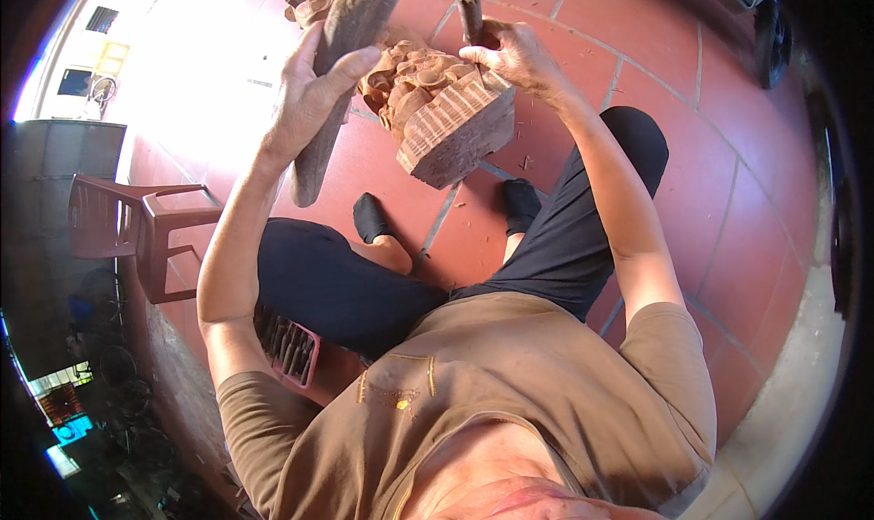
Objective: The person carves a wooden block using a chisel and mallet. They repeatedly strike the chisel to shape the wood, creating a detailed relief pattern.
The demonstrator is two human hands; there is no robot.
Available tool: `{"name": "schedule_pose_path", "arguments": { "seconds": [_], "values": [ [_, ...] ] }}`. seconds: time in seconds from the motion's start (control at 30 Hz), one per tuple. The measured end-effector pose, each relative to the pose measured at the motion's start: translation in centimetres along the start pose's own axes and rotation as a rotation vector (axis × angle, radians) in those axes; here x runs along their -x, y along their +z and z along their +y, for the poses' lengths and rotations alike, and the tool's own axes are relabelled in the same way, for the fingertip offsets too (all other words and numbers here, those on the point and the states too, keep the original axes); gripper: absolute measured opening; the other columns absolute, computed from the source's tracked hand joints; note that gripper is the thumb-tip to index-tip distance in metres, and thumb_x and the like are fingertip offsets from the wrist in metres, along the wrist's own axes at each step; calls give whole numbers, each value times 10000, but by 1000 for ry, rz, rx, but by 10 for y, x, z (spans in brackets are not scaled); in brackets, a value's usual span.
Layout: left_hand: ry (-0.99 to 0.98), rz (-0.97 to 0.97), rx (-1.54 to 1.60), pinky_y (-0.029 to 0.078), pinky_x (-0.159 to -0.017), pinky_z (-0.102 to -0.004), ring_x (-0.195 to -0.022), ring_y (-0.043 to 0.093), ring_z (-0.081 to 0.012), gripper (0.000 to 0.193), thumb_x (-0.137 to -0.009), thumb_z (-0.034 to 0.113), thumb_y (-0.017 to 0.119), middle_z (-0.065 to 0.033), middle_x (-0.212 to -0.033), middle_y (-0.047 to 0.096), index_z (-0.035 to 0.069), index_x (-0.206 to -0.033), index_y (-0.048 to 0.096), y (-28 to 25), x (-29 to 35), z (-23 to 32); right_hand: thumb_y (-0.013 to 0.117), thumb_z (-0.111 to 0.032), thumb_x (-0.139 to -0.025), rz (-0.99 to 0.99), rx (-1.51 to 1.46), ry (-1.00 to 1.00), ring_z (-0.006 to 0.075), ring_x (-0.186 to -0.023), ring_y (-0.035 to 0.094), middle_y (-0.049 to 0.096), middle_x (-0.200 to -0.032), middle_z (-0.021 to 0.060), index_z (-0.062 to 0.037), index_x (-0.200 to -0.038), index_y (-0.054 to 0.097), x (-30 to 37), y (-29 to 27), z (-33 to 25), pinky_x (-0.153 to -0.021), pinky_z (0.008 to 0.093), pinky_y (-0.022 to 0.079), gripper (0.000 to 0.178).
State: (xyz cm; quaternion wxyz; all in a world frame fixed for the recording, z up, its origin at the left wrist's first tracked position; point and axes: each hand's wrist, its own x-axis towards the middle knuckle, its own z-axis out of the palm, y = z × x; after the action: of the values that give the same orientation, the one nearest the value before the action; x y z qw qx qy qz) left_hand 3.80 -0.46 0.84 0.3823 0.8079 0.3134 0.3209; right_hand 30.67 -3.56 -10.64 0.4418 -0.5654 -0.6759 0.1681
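Observation:
My left hand (302, 101) is closed round a thick wooden mallet (350, 24), a long club-like stick slanting from upper right to lower left. In my right hand (526, 57) is a chisel (470, 12) with a short wooden handle pointing up. Its blade is mostly hidden by my fingers, which are at the top edge of a reddish-brown wood carving (460, 124). That carving lies on the floor in front of me, with rounded carved shapes and a grooved, flat-ended base toward me. The mallet is in front of part of it and apart from the chisel handle.
Red floor tiles (728, 183) with scattered wood chips surround the carving. A brown plastic chair (150, 215) stands at left. Beside my left thigh is a pink-rimmed tray (314, 349) of several chisel-like tools. A black wheel (772, 42) is at the far right.

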Motion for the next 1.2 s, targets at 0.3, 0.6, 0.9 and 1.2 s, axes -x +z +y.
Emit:
{"name": "schedule_pose_path", "arguments": {
  "seconds": [0.3, 0.6, 0.9, 1.2],
  "values": [
    [-19, -30, -53, 506, -600, -249, -698, 600, -89, 635, -871, 500, 707, -51, -835, 626, -8, -1220, 555, -11, -1, -13, 745, -267, -863, -63, -60, 108, 326, -860, 700, 730, -928, 161, -19, -1044, 679, 1, -1, -1, -784, 408, 526, 314],
    [-44, -115, -29, 536, -691, -293, -812, 641, -144, 680, -860, 529, 709, -92, -917, 651, -38, -1204, 561, -1, -3, -8, 748, -285, -866, -31, -13, 120, 312, -826, 695, 726, -893, 157, -30, -1032, 678, -3, 3, 2, -753, 404, 514, 312],
    [-53, -158, -165, 529, -732, -314, -848, 652, -180, 773, -835, 603, 706, -165, -885, 651, -67, -1195, 566, 0, 2, -35, 742, -272, -872, -23, -30, 115, 289, -816, 695, 727, -885, 146, -28, -1029, 672, -1, 6, 4, -754, 401, 514, 299],
    [160, -27, -256, 518, -730, -397, -792, 661, -238, 629, -912, 567, 636, -158, -858, 670, -23, -1122, 581, 4, -1, -21, 738, -259, -875, -31, 59, 73, 303, -816, 697, 726, -889, 160, -24, -1041, 668, -3, 9, -7, -746, 400, 518, 296]
  ]
}}
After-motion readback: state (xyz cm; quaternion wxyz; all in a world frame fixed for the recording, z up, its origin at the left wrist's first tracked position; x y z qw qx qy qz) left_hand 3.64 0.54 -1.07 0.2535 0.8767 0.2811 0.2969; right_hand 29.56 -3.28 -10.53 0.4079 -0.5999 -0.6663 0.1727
